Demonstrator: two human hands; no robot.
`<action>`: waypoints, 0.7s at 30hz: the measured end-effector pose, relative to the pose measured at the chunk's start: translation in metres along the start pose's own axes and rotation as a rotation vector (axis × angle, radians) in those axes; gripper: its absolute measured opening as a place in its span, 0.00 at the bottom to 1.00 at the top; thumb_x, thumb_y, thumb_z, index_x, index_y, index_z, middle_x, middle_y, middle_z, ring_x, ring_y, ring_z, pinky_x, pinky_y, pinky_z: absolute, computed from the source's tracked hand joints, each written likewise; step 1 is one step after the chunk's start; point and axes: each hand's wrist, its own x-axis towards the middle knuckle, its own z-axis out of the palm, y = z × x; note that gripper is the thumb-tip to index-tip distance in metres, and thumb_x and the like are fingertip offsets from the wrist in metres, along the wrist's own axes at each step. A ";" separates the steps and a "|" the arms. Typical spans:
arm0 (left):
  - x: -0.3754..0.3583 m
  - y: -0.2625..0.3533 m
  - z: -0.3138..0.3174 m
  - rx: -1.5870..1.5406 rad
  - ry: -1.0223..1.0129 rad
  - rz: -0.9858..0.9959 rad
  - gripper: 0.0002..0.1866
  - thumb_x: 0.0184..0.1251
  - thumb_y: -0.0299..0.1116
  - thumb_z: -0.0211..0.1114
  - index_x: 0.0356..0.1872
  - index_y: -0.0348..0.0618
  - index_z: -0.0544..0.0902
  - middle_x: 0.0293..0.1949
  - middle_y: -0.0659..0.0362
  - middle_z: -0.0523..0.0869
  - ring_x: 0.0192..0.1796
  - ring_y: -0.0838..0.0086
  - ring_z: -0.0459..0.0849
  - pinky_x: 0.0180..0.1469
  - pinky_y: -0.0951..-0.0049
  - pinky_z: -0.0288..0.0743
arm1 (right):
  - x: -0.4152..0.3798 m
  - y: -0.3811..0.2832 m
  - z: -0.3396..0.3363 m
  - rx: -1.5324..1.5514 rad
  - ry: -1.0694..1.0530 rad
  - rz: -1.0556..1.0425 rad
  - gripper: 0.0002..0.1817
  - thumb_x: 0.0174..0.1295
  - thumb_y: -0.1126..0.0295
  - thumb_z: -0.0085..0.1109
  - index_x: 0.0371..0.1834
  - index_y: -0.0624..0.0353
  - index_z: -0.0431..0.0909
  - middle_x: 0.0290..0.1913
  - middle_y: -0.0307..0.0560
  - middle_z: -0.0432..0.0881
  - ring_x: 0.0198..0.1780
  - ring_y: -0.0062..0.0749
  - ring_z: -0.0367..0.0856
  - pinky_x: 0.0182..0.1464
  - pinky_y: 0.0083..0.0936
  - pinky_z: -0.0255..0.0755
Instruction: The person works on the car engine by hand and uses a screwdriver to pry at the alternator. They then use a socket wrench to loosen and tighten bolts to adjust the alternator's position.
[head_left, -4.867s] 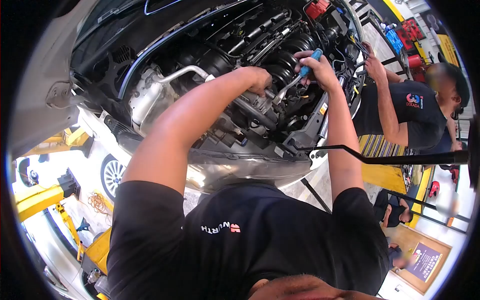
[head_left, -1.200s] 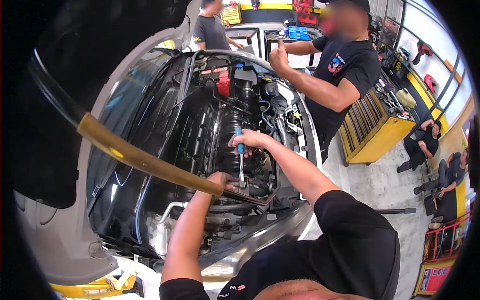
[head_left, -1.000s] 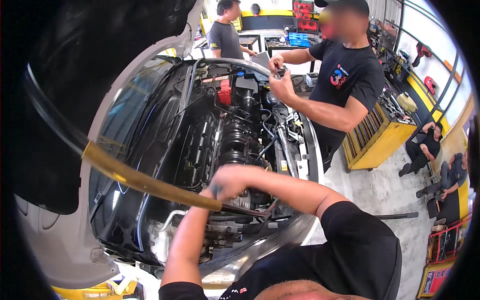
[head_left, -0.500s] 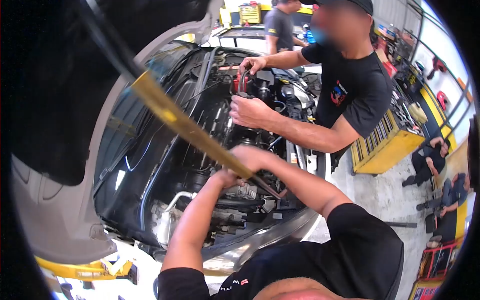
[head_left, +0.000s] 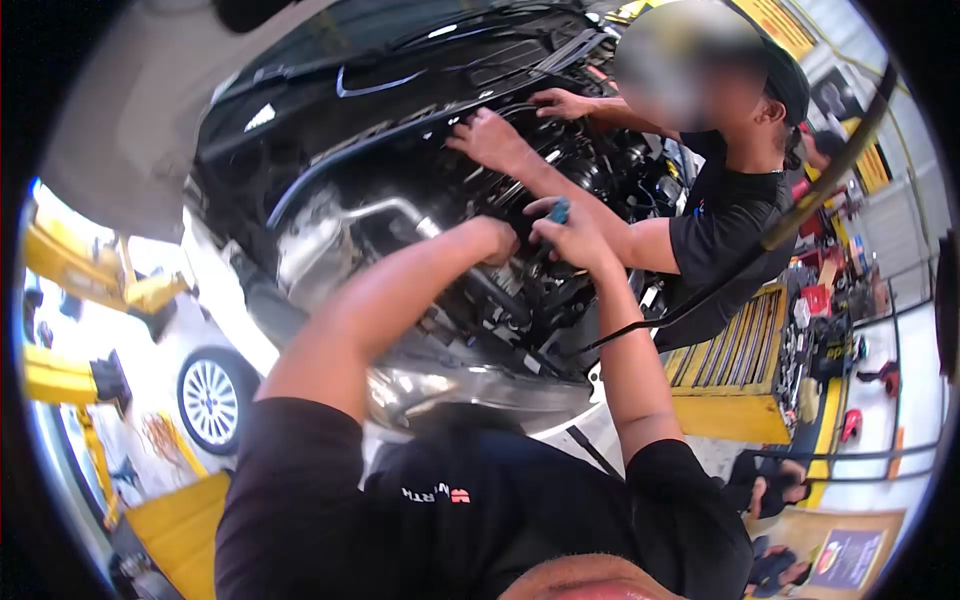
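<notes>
We are leaning over an open engine bay [head_left: 420, 200] in a workshop with a pale floor [head_left: 150, 300]. At far left we see yellow lift arms [head_left: 90, 280], and below them a wheel [head_left: 212, 398] of another car. The raised hood [head_left: 130, 130] fills the upper left. Our left hand [head_left: 497, 240] reaches deep among the engine parts, just beside a silver pipe [head_left: 385, 210]; its fingers are hidden, so we cannot tell whether it grips anything. Just to its right, our right hand [head_left: 572, 232] is closed around a blue-handled tool [head_left: 557, 211], held over the middle of the engine. Above, a co-worker's hands [head_left: 490, 140] rest on the engine top, crowding the same space. A thin prop rod [head_left: 700, 295] crosses at right. Beyond it stands a yellow tool cabinet [head_left: 735, 375], with other people seated on the floor near the lower right
</notes>
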 end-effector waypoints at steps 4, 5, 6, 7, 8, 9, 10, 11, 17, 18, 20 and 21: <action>-0.112 0.005 -0.002 -0.074 0.616 0.014 0.18 0.64 0.41 0.66 0.53 0.48 0.87 0.47 0.52 0.87 0.53 0.56 0.85 0.55 0.55 0.79 | -0.014 -0.001 0.003 0.017 0.067 0.060 0.17 0.64 0.69 0.56 0.55 0.62 0.80 0.30 0.41 0.85 0.20 0.20 0.76 0.22 0.18 0.70; -0.130 -0.001 0.005 -0.166 0.779 0.088 0.17 0.65 0.40 0.66 0.53 0.48 0.87 0.45 0.52 0.87 0.52 0.55 0.85 0.54 0.56 0.79 | -0.013 0.002 0.003 0.040 0.071 0.059 0.18 0.64 0.69 0.55 0.57 0.62 0.79 0.31 0.41 0.85 0.20 0.20 0.75 0.21 0.17 0.69; -0.145 -0.005 0.006 -0.251 0.806 0.118 0.16 0.65 0.37 0.65 0.51 0.46 0.87 0.45 0.51 0.86 0.53 0.55 0.85 0.56 0.57 0.78 | -0.012 0.003 0.002 0.051 0.069 0.071 0.19 0.64 0.69 0.55 0.57 0.63 0.78 0.31 0.40 0.85 0.19 0.20 0.75 0.21 0.17 0.68; -0.154 -0.010 0.009 -0.341 0.814 0.092 0.15 0.65 0.36 0.66 0.51 0.46 0.87 0.44 0.51 0.86 0.52 0.55 0.85 0.54 0.57 0.79 | -0.012 0.004 0.003 0.061 0.070 0.083 0.19 0.64 0.69 0.55 0.58 0.63 0.78 0.31 0.40 0.85 0.19 0.20 0.75 0.21 0.17 0.68; -0.163 -0.015 0.012 -0.387 0.864 0.106 0.14 0.65 0.35 0.66 0.50 0.46 0.87 0.43 0.52 0.87 0.49 0.56 0.86 0.52 0.58 0.79 | -0.012 0.000 0.004 0.047 0.076 0.089 0.20 0.64 0.69 0.55 0.58 0.63 0.77 0.32 0.41 0.85 0.19 0.20 0.75 0.21 0.17 0.68; -0.170 -0.022 0.015 -0.428 0.917 0.121 0.14 0.64 0.35 0.66 0.49 0.47 0.87 0.41 0.52 0.87 0.46 0.57 0.86 0.49 0.59 0.80 | -0.011 0.000 0.007 0.048 0.079 0.089 0.20 0.64 0.69 0.55 0.58 0.63 0.77 0.32 0.41 0.85 0.19 0.20 0.75 0.21 0.17 0.68; -0.173 -0.027 0.020 -0.425 0.917 0.127 0.14 0.64 0.35 0.66 0.49 0.47 0.87 0.41 0.52 0.87 0.46 0.57 0.86 0.49 0.59 0.80 | -0.010 0.000 0.009 0.030 0.091 0.093 0.20 0.64 0.69 0.55 0.58 0.63 0.78 0.33 0.42 0.86 0.19 0.20 0.75 0.21 0.17 0.68; -0.174 -0.029 0.026 -0.494 1.007 0.073 0.13 0.64 0.35 0.65 0.48 0.48 0.88 0.40 0.53 0.88 0.46 0.57 0.87 0.49 0.60 0.81 | -0.009 -0.001 0.010 0.010 0.105 0.099 0.19 0.64 0.69 0.55 0.58 0.63 0.78 0.33 0.43 0.87 0.20 0.20 0.76 0.22 0.17 0.69; -0.184 -0.041 0.037 -0.549 1.162 -0.082 0.10 0.63 0.34 0.64 0.43 0.49 0.89 0.37 0.54 0.90 0.40 0.57 0.88 0.45 0.60 0.82 | -0.014 -0.008 0.012 -0.020 0.110 0.151 0.18 0.64 0.67 0.56 0.56 0.61 0.79 0.36 0.43 0.88 0.21 0.20 0.78 0.22 0.17 0.69; -0.183 -0.043 0.037 -0.569 1.194 -0.105 0.10 0.63 0.34 0.64 0.43 0.49 0.89 0.37 0.54 0.90 0.41 0.56 0.88 0.45 0.60 0.82 | -0.013 -0.008 0.011 -0.013 0.105 0.148 0.18 0.64 0.67 0.56 0.56 0.60 0.79 0.36 0.43 0.88 0.22 0.20 0.78 0.22 0.17 0.69; -0.179 -0.045 0.036 -0.553 1.204 -0.141 0.11 0.64 0.34 0.64 0.44 0.49 0.89 0.37 0.52 0.90 0.41 0.56 0.88 0.45 0.59 0.82 | -0.010 -0.006 0.010 -0.016 0.108 0.134 0.18 0.64 0.67 0.56 0.56 0.60 0.79 0.36 0.43 0.88 0.21 0.20 0.78 0.22 0.17 0.69; -0.176 -0.044 0.036 -0.560 1.171 -0.160 0.11 0.64 0.34 0.64 0.44 0.48 0.89 0.37 0.52 0.90 0.41 0.55 0.88 0.45 0.59 0.82 | -0.012 -0.003 0.011 -0.011 0.105 0.121 0.18 0.64 0.67 0.56 0.56 0.61 0.79 0.36 0.43 0.88 0.21 0.20 0.78 0.22 0.17 0.69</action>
